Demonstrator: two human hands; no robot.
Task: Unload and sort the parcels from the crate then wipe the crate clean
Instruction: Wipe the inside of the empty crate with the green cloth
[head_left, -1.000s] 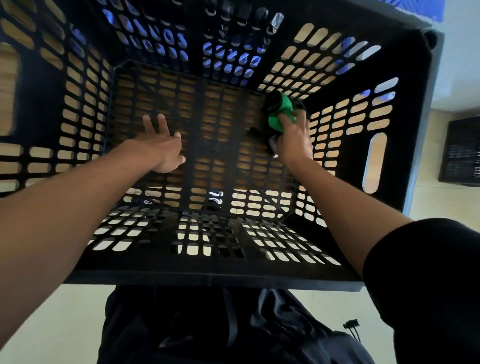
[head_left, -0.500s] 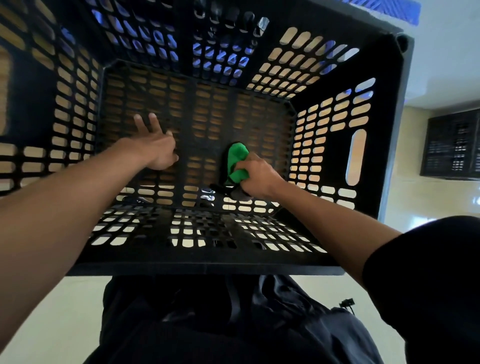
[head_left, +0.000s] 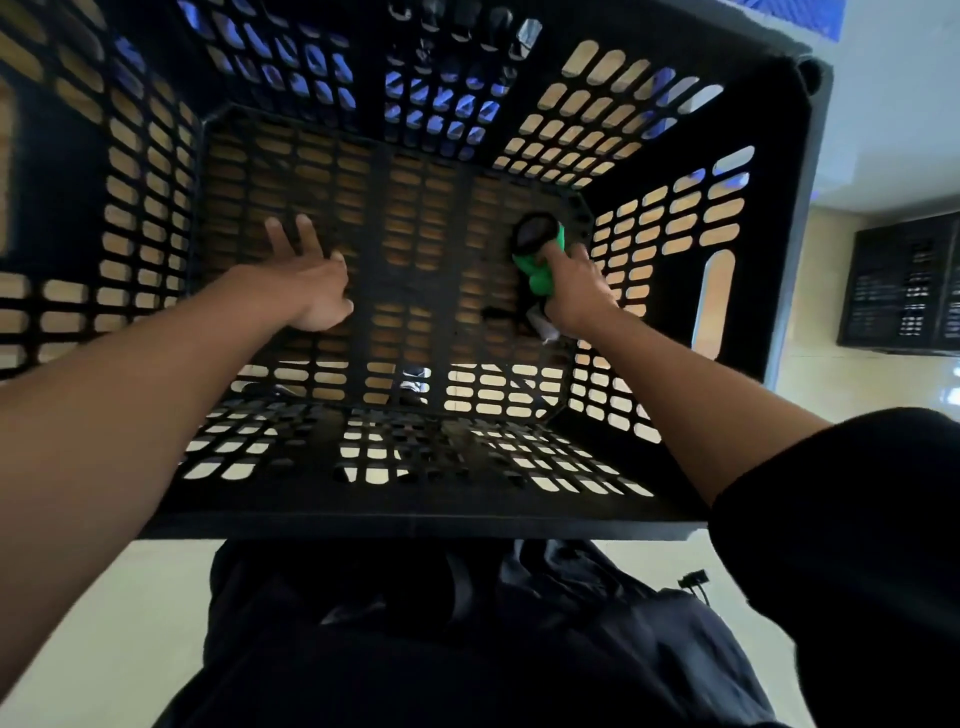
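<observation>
1. Two hands work inside the black crate, which stands on a pale floor, right at the person's legs. No parcels show in it, so unloading looks done and wiping is the step in hand.
2. Left hand: palm down on the crate bottom, left of centre, fingers spread and straight. Likely bracing the crate.
3. Right hand: fingers curled round a bunched green cloth, pressing it onto the bottom near the far right corner, close to the right wall.
4. Cloth: soft, limp, light; a dark patch shows at its far end, whether dirt or fabric I cannot tell. Best kept wadded in the fist so it does not snag in the slots.
5. Crate: rigid moulded plastic, matt black, walls and bottom pierced with rows of rounded oblong slots; solid ribs run between them. One long handle slot in the right wall. Judged stiff, fairly light when empty, and easiest to grip by the rim or that slot.
6. Slot edges will likely catch cloth and trap dust.
</observation>
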